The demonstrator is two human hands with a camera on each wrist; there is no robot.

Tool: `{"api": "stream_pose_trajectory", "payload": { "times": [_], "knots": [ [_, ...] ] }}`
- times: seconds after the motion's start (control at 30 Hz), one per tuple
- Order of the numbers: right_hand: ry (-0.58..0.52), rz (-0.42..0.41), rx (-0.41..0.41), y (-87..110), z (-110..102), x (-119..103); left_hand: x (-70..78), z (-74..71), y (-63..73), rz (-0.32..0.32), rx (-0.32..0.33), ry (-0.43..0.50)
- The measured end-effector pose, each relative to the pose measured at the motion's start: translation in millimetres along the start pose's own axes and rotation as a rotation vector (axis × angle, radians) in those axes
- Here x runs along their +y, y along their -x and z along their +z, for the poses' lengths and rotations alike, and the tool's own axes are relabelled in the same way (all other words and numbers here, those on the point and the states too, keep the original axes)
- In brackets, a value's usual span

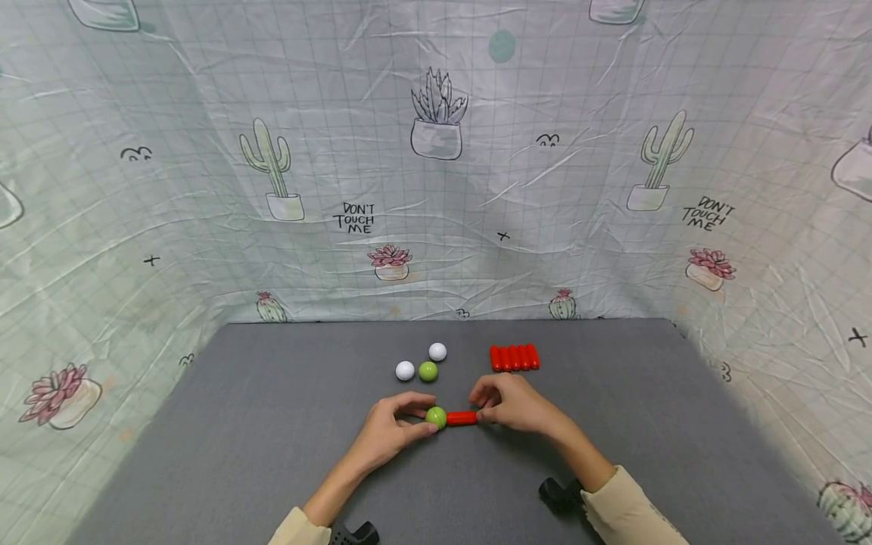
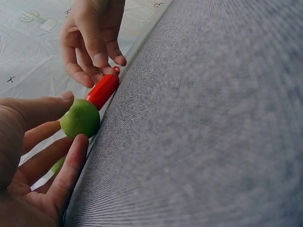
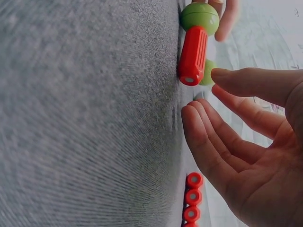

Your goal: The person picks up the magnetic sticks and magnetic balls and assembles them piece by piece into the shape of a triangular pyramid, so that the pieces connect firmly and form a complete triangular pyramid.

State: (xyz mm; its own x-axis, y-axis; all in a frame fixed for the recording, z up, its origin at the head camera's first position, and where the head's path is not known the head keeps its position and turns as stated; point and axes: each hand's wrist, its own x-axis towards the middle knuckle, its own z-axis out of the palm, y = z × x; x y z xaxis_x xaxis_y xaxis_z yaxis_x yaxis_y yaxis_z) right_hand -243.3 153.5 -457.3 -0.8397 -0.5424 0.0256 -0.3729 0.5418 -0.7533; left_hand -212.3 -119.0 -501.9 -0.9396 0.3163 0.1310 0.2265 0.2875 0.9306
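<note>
On the grey table a green ball (image 1: 436, 418) touches one end of a red ridged stick (image 1: 462, 418), and the two lie in line. My left hand (image 1: 391, 433) holds the ball between thumb and fingers, seen closely in the left wrist view, ball (image 2: 80, 119). Just off the stick's free end is my right hand (image 1: 512, 403). In the right wrist view its thumb and fingers (image 3: 196, 125) are spread apart with nothing between them. That end of the stick (image 3: 191, 56) shows a small round grey inset.
Farther back stand two white balls (image 1: 405, 370) and another green ball (image 1: 428, 371). Several red sticks (image 1: 514, 358) lie side by side behind my right hand. A patterned cloth (image 1: 436, 189) hangs along the table's back edge and both sides.
</note>
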Motion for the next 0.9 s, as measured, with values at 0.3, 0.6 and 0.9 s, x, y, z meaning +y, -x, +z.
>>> {"api": "stream_pose_trajectory", "payload": {
  "times": [0.3, 0.6, 0.9],
  "knots": [
    [0.0, 0.002, -0.001, -0.1, -4.9, 1.4, 3.0, -1.7, 0.8, 0.004, 0.011, 0.03],
    [-0.017, 0.009, 0.015, 2.4, -15.5, -1.3, 2.5, -0.3, 0.3, 0.025, 0.0, 0.002],
    [0.003, 0.012, 0.049, 1.0, -27.5, -1.9, -1.3, 0.1, 0.0, 0.011, 0.002, -0.072]
  ]
}}
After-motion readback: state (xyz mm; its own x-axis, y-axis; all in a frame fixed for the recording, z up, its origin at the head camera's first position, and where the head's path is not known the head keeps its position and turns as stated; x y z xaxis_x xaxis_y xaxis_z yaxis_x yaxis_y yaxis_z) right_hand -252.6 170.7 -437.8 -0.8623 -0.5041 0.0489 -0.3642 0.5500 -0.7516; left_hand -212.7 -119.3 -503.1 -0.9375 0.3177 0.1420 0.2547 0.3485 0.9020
